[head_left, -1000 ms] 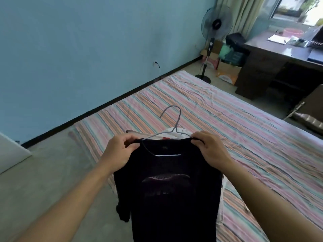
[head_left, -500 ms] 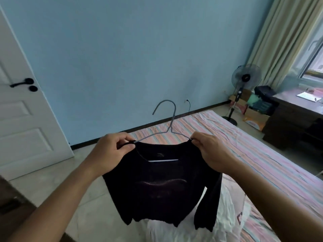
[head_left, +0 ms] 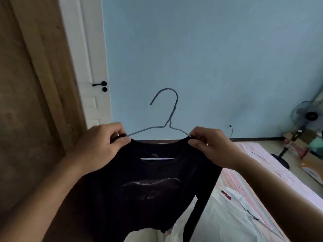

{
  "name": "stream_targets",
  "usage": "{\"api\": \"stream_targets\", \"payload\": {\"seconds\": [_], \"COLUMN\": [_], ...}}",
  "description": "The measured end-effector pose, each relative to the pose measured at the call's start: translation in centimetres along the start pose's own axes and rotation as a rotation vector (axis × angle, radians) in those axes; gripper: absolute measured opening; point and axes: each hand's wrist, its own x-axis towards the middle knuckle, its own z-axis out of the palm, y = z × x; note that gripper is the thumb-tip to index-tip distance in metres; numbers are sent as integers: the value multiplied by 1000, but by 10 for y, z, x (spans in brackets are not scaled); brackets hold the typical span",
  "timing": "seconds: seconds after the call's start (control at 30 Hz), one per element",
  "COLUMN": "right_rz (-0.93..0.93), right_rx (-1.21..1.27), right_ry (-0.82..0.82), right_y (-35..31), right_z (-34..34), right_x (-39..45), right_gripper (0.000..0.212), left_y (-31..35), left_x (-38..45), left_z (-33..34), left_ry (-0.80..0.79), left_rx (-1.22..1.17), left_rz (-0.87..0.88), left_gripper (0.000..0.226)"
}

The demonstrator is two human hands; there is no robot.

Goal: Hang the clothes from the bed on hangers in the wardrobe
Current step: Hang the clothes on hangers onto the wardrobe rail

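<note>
— Where is the black knit sweater [head_left: 148,186]?
— On a thin wire hanger [head_left: 167,119], right of the wooden wardrobe panel [head_left: 31,102].
— And the hands?
— Left hand [head_left: 103,145] and right hand [head_left: 213,145] each pinch a shoulder.

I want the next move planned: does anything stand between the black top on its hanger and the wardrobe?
Nothing visible does. Both hands hold the black knit top on the grey wire hanger beside the brown wooden panel; the rail is out of view.

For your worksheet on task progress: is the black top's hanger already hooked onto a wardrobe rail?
No: the hanger hook stands free against the blue wall, with both hands holding the black top.
</note>
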Motion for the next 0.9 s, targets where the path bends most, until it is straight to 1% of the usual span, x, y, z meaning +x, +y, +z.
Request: {"api": "stream_targets", "payload": {"seconds": [0.07, 0.17, 0.23, 0.3, 0.4, 0.53, 0.7, 0.8, 0.9], "right_rz": [-68, -178, -246, -312, -417, -523, -652, -735, -821], "right_rx": [29, 91, 111, 136, 201, 258, 333, 346, 355], "right_ry": [-28, -76, -116, -151, -208, -287, -365, -411, -464], "right_y": [-10, -26, -37, -49, -73, -108, -165, -202, -239], "right_z": [6, 17, 27, 36, 49, 66, 89, 102, 116], "right_x": [19, 49, 67, 83, 104, 127, 138, 137, 135], "right_gripper": [25, 25, 22, 18, 14, 9, 16, 10, 10], "left_y": [-4, -12, -17, -20, -19, -13, -1, 8, 15], "left_x": [-11, -29, -40, -52, -74, -110, -162, -196, -229], "left_z": [-15, -41, -57, -71, -90, -114, -146, -167, -187], "left_ry": [29, 75, 103, 147, 237, 365, 496, 558, 604], "left_rx": [35, -31, -47, -43, -34, -10, 47, 134, 175], "left_rz": [-13, -48, -80, -113, -166, -246, -325, -361, -401], "left_gripper": [17, 10, 8, 13, 18, 17, 12, 11, 13]}}
